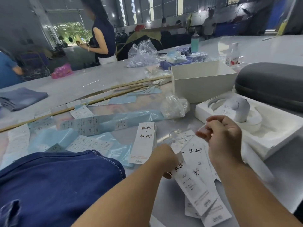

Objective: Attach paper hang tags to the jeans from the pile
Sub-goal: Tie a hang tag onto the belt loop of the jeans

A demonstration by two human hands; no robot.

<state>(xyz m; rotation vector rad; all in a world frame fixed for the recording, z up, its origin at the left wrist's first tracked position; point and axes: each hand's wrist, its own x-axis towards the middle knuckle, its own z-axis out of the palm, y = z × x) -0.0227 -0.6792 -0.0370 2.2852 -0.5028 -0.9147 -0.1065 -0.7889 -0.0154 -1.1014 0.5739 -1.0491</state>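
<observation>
Dark blue jeans [54,182] lie at the near left of the table. My left hand [165,158] pinches the top of a long white paper hang tag [195,190] that lies over other tags [216,217]. Above and to the right of it, my right hand [221,136] is curled, pinching a thin white string [177,136] that loops down to the tags. A small stack of white hang tags [143,143] with black characters lies between the jeans and my hands.
Blue plastic sleeves and label strips [91,123] cover the table's left middle, with long wooden sticks [73,108] beyond. An open white box [203,81], a white tray with a device [241,110], a grey case [270,84] and a plastic bag [174,106] stand right. People stand beyond the table.
</observation>
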